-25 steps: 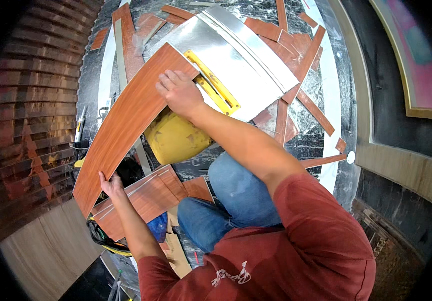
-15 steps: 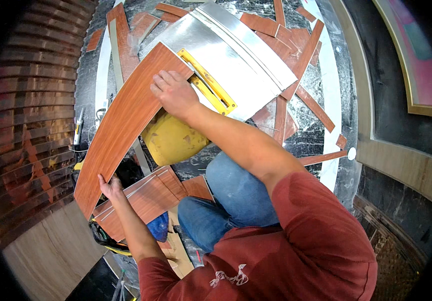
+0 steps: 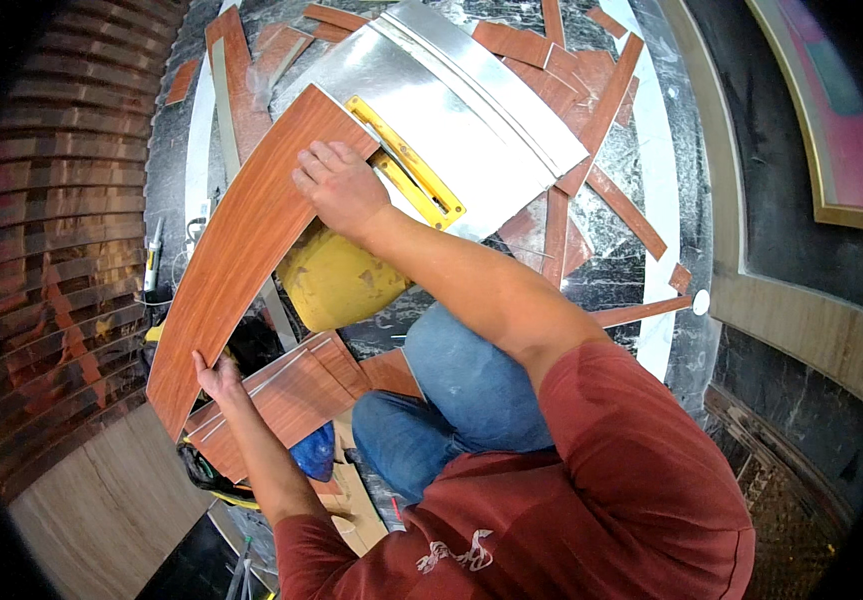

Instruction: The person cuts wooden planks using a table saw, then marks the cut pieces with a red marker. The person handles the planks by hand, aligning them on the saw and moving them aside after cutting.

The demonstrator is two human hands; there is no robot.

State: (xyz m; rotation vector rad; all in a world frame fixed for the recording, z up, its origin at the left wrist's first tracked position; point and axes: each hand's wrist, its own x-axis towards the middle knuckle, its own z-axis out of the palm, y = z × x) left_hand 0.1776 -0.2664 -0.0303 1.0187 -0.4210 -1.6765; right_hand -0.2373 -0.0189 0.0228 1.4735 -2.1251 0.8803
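Observation:
A long reddish-brown wood-look plank (image 3: 241,240) slants across the left of the view. My left hand (image 3: 219,380) grips its inner edge near the lower end, with the thumb on top and the other fingers partly hidden underneath. Farther up, my right hand (image 3: 341,190) lies over the same edge near the far end, its fingers bent on the plank's face. Beneath the plank and my right forearm is a scuffed yellow rounded object (image 3: 336,278), partly covered. Just right of the plank's far end, a yellow slotted bar-like tool (image 3: 406,160) rests on a shiny silver metal sheet (image 3: 471,130).
Several plank offcuts (image 3: 606,120) lie scattered on the dark floor beyond the sheet. More plank pieces (image 3: 296,395) are stacked beside my left forearm, near a blue object (image 3: 313,452). A white tube (image 3: 153,258) stands by the ribbed brown wall (image 3: 71,230) at left.
The view has shifted slightly, so most things sit a little farther left. Both hands keep the same hold on the plank.

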